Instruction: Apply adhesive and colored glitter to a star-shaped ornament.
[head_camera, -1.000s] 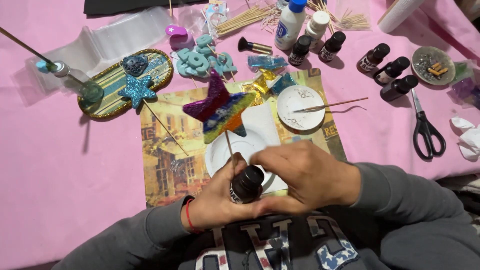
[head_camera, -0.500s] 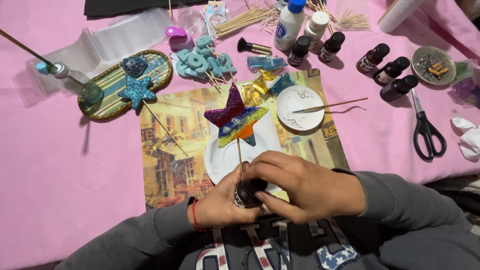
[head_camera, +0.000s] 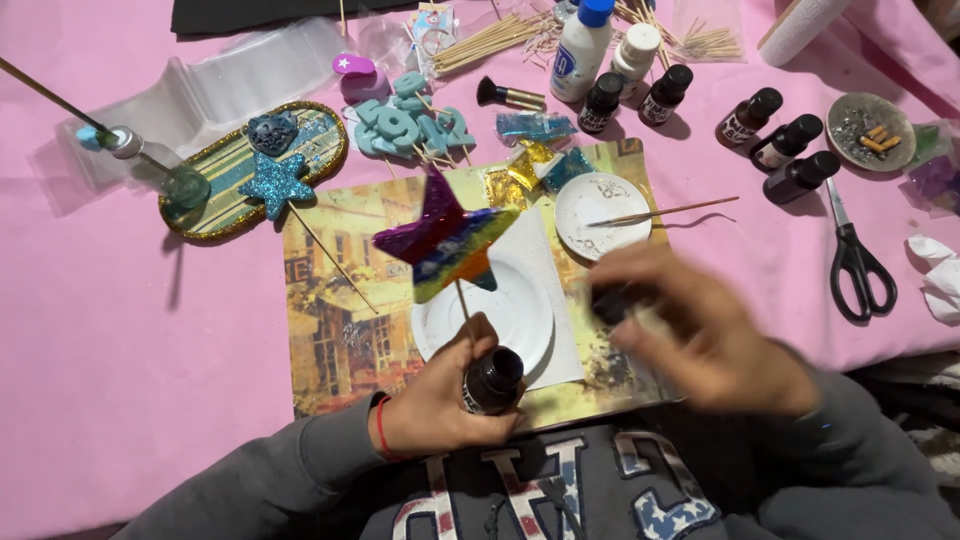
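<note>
Small dark bottle (head_camera: 492, 380), open at the top, sits at the near edge of the desk, over the lower edge of the picture mat (head_camera: 330, 320). Left hand (head_camera: 440, 400) is wrapped around it, fingers pressed closed on the glass. The same hand pinches a thin stick against the bottle; the stick carries a multicoloured star (head_camera: 447, 240), purple above, yellow and blue bands below, tilted, standing over the white plate (head_camera: 500, 315).

Right hand (head_camera: 700, 330) is blurred, just right of the plate, fingers curled around something small and dark (head_camera: 612, 300); what it is, and how tightly it is held, I cannot tell.

Plate rests on a white sheet on the mat. A second, smaller white dish (head_camera: 600, 212) with a thin brush across it lies toward the far right corner of the mat.

Surface: desk covered by a pink cloth (head_camera: 130, 330). Far edge: white glue bottle (head_camera: 582, 45), 6 dark capped bottles, bundle of wooden sticks. Right edge: black scissors (head_camera: 855, 262). Far left: oval glitter-rimmed tray (head_camera: 220, 170) bearing a blue glitter star (head_camera: 275, 185).

Room beyond the desk is not visible.
</note>
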